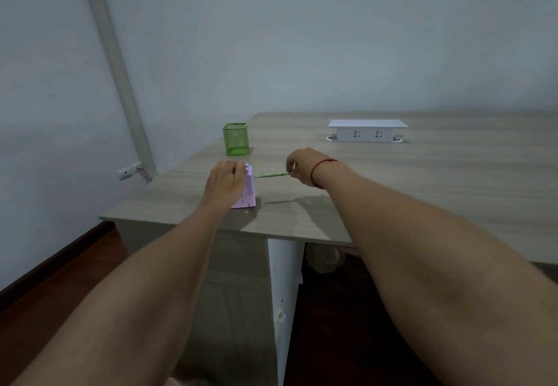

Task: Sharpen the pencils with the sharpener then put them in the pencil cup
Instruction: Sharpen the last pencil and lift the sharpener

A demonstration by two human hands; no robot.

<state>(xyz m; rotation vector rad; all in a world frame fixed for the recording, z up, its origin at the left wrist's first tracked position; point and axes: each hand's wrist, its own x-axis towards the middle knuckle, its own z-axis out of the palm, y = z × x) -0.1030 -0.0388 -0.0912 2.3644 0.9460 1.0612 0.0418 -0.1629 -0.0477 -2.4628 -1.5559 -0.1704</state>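
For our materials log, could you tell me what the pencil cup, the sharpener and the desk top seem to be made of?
The pencil cup is probably green painted metal mesh: its walls look finely perforated and see-through. The sharpener is likely plastic, matte lilac-pink, with smooth moulded edges. The desk top looks like wood-grain laminate, pale grey-brown with a faint sheen.

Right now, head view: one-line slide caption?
Left hand holds pink sharpener; right hand pinches green pencil, tip toward it; green cup behind.

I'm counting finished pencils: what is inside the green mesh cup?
No pencil sticks out of the green mesh cup; its floor is too blurred to check. The only pencil in view is pinched by the right hand, tip pointing at the sharpener.
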